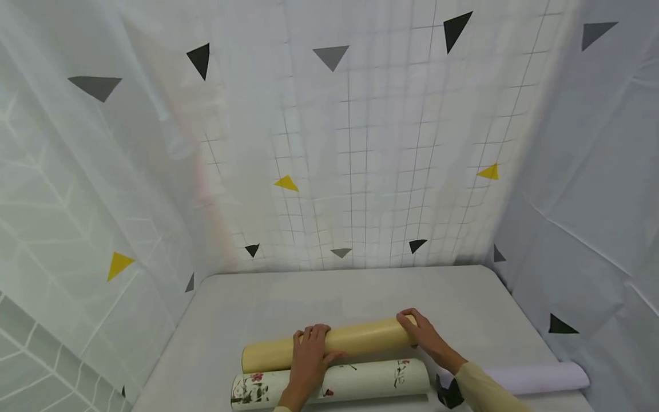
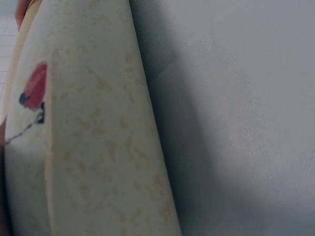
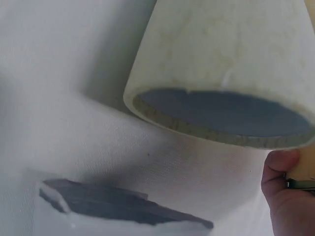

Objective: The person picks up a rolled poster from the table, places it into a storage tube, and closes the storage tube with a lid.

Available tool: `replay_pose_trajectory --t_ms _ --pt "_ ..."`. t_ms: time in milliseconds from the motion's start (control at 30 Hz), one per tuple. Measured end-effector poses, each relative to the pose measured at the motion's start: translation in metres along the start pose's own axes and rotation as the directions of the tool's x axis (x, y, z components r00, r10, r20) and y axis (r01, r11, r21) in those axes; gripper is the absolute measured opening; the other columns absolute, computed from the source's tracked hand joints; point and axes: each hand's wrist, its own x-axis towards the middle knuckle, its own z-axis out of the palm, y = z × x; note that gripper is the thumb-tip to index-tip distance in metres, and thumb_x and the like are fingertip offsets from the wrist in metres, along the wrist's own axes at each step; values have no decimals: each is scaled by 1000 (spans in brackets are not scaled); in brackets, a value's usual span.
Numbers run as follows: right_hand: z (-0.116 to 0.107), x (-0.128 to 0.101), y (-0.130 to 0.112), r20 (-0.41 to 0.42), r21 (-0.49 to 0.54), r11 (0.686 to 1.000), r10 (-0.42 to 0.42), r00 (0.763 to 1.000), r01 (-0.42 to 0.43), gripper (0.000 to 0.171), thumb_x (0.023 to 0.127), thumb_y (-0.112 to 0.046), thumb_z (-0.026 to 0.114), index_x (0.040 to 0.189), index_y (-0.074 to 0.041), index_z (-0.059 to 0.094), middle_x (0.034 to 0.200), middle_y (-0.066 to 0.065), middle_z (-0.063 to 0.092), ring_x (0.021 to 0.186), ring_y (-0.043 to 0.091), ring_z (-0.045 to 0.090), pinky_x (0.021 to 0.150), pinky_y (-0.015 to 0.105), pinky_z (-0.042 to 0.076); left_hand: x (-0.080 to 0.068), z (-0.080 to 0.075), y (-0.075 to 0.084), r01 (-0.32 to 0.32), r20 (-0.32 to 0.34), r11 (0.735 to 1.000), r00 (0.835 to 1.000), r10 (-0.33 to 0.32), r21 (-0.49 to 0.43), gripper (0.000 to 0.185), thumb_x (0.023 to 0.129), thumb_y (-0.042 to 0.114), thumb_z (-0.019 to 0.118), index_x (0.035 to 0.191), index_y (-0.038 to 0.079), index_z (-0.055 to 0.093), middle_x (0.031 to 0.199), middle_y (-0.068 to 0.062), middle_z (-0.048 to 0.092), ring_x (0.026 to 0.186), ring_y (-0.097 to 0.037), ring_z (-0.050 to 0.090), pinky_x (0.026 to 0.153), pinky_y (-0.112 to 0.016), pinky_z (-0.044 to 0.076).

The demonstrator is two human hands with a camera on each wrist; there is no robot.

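A yellow paper roll (image 1: 355,339) lies across the white-covered table (image 1: 288,297), near the front edge. My left hand (image 1: 310,348) lies over its middle-left part, fingers curled over the top and thumb on the near side. My right hand (image 1: 418,331) grips its right end. Just in front lies a cream roll with a red flower print (image 1: 370,379), seen close up in the left wrist view (image 2: 88,137). The cream roll's hollow end (image 3: 221,110) fills the right wrist view, where my right thumb (image 3: 283,182) shows at the lower right.
A pale lilac roll (image 1: 540,377) lies at the table's front right. White sheets with black, grey and yellow triangles wall in the table at the back and on both sides. A dark triangle (image 3: 118,206) is seen on the cloth in the right wrist view.
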Motion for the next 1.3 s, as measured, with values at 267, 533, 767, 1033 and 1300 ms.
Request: replay_pose_trajectory --t_ms 267,533,767,1033,1300 --pt "1 2 1 -27 69 998 12 1000 -10 43 106 -41 51 130 -5 51 123 19 58 92 23 59 72 35 52 0 3 4 7 -5 1000 1000 -7 -15 61 81 69 64 120 21 61 115 5 67 104 -17 59 94 -46 43" --pt "0 6 4 -7 97 995 -37 999 38 40 108 -40 48 130 -6 53 119 16 58 87 21 57 68 34 50 1 5 4 -9 -36 1000 999 10 23 60 80 69 65 118 22 61 114 5 66 103 -16 59 93 -45 44" --pt "-1 8 3 -9 114 993 -25 1000 26 47 108 -43 47 135 -4 51 121 16 59 89 20 57 71 33 49 4 3 5 -7 -37 999 999 8 31 61 80 68 66 119 22 61 115 5 66 103 -16 59 93 -45 44" --pt "-2 8 3 7 0 999 35 999 -35 50 107 -47 47 132 -5 54 126 16 61 101 22 56 80 35 46 6 4 4 -4 29 1000 1000 4 4 60 83 68 64 119 21 62 115 4 67 104 -17 59 94 -46 44" --pt "1 13 10 2 -115 993 24 1000 -23 51 108 -41 46 132 2 57 137 25 60 123 37 59 106 58 45 6 4 1 28 107 997 994 -20 -73 59 83 68 65 118 21 62 115 4 67 106 -17 60 95 -46 44"
